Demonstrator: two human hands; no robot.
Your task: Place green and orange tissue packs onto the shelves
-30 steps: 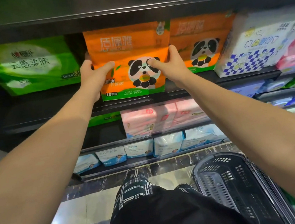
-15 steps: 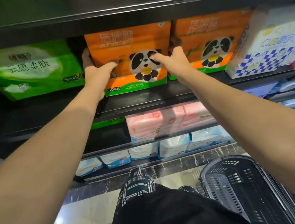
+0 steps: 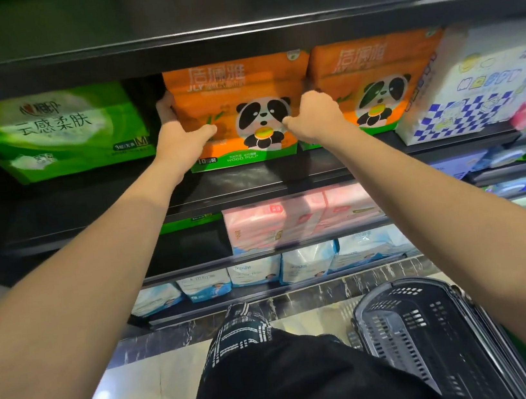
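An orange tissue pack with a panda on its front (image 3: 237, 101) stands on a black shelf (image 3: 252, 180). My left hand (image 3: 180, 136) grips its left side, fingers round the edge and thumb on the front. On the pack's right side my right hand (image 3: 314, 117) holds it, thumb on the front, fingers tucked between it and a second orange panda pack (image 3: 376, 78) standing next to it.
A green tissue pack (image 3: 56, 130) lies left on the same shelf, a white and blue checked pack (image 3: 463, 93) right. Pink packs (image 3: 291, 219) and several white-blue packs (image 3: 265, 271) fill lower shelves. A black shopping basket (image 3: 443, 336) sits on the floor at lower right.
The orange pack has gone back and upright onto the shelf, level with its neighbour. Both hands have slid to its sides, the right fingers going in between the two packs.
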